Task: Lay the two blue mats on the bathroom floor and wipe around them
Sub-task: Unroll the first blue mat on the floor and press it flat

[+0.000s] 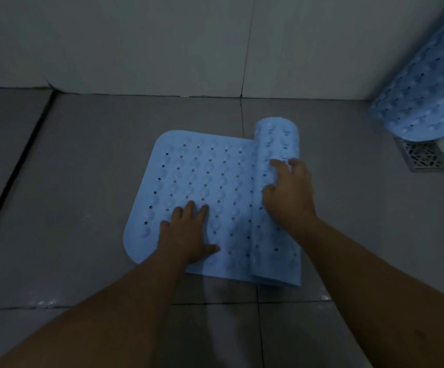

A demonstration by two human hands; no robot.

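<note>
A blue perforated mat (197, 179) lies partly unrolled on the grey tiled floor in the middle of the view. Its right part is still a roll (278, 144) lying front to back. My left hand (189, 235) presses flat on the unrolled part near the front edge, fingers spread. My right hand (289, 192) rests on top of the roll with fingers curled over it. A second blue mat (425, 88), curled, leans against the wall at the far right.
A metal floor drain (422, 155) sits just below the second mat at the right. White wall tiles (162, 43) close the back. A dark floor groove (16, 171) runs diagonally at the left. The floor in front shines wet.
</note>
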